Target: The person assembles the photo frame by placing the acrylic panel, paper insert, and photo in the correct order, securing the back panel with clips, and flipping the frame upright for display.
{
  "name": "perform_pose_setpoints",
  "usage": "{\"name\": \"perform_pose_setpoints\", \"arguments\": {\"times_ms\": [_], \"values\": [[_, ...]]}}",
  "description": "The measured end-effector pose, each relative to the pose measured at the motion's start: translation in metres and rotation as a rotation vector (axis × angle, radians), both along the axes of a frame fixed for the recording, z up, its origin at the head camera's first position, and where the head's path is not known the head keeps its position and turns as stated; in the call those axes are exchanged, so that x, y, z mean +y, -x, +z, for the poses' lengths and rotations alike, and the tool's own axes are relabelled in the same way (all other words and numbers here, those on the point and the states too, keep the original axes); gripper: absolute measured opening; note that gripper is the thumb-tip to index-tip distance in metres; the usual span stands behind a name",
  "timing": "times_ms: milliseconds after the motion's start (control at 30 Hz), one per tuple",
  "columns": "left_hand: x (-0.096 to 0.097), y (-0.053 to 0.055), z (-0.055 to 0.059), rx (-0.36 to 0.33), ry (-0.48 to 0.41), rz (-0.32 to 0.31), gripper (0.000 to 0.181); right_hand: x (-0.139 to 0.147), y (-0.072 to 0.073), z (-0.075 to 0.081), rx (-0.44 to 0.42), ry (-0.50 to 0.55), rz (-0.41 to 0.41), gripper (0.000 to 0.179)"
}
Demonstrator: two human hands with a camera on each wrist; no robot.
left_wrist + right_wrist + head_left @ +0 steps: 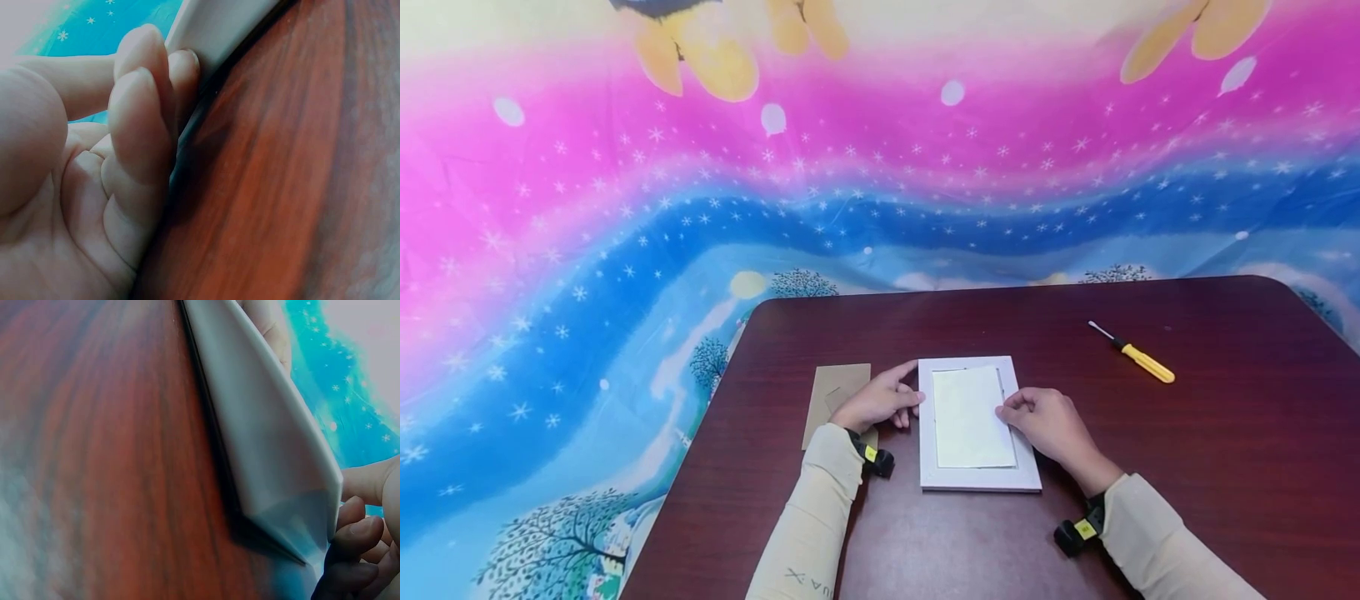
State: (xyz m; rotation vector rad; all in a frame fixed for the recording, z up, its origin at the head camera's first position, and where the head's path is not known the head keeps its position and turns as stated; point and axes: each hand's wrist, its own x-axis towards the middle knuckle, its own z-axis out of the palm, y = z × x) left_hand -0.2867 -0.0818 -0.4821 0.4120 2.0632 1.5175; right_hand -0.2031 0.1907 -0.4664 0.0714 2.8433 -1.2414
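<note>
A white picture frame (pixel 966 481) lies flat on the dark red table, with a pale cream sheet (pixel 972 421) over its middle opening. Thin dark gaps show along the sheet's top and right edges. My left hand (pixel 880 398) rests against the frame's left side, index finger stretched out and thumb touching the edge. In the left wrist view, loosely bent fingers (pixel 134 119) lean on the frame's side wall (pixel 219 31). My right hand (pixel 1048 421) pinches at the sheet's right edge between thumb and forefinger. The right wrist view shows the frame's side (pixel 269 425) near these fingers (pixel 359 534).
Left of the frame lies a brown backing board (pixel 838 379) with a cut flap, partly hidden under my left hand and wrist. A yellow-handled screwdriver (pixel 1146 364) lies at the right rear of the table (pixel 1225 467). A colourful printed cloth (pixel 880 167) hangs behind.
</note>
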Motion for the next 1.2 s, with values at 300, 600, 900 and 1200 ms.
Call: {"name": "perform_pose_setpoints", "arguments": {"times_ms": [300,600,900,1200], "values": [[0.0003,0.0,0.0001,0.002,0.013,0.006,0.072,0.0003,0.0013,-0.002,-0.002,0.002,-0.013,0.017],[0.0005,0.0004,0.0012,0.001,0.016,0.003,0.072,-0.0001,0.0027,-0.0024,0.001,-0.006,-0.031,0.015],[0.0004,0.001,0.0014,-0.011,0.003,-0.003,0.074,0.0012,0.0032,-0.0005,-0.019,0.0,-0.044,0.016],[0.0005,0.0014,0.0001,-0.017,0.009,-0.003,0.073,0.0017,0.0019,-0.0004,-0.019,0.007,-0.038,0.015]]}}
